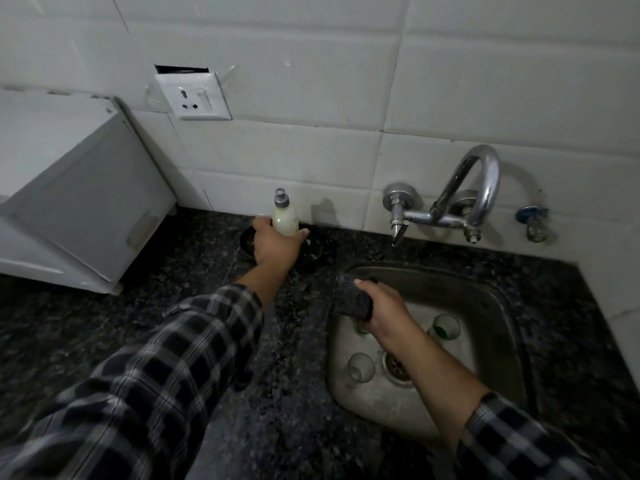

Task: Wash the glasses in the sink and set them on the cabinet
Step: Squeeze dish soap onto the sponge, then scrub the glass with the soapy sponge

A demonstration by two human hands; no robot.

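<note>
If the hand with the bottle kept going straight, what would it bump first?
Probably the wall. The left hand, holding the bottle, points across a dark bowl toward it. The hand's height is hard to judge, so it might clip the bowl's far rim first.

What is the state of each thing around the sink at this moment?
Left hand: grips the white plastic soap bottle.
White plastic soap bottle: upright, above the dark round bowl.
Dark round bowl: rests on the counter.
Right hand: holds the dark scrub pad.
Dark scrub pad: over the steel sink.
Clear glass by the drain: upright in the sink.
Clear glass with green inside: upright in the sink.
Chrome wall tap: no water visible.
</note>
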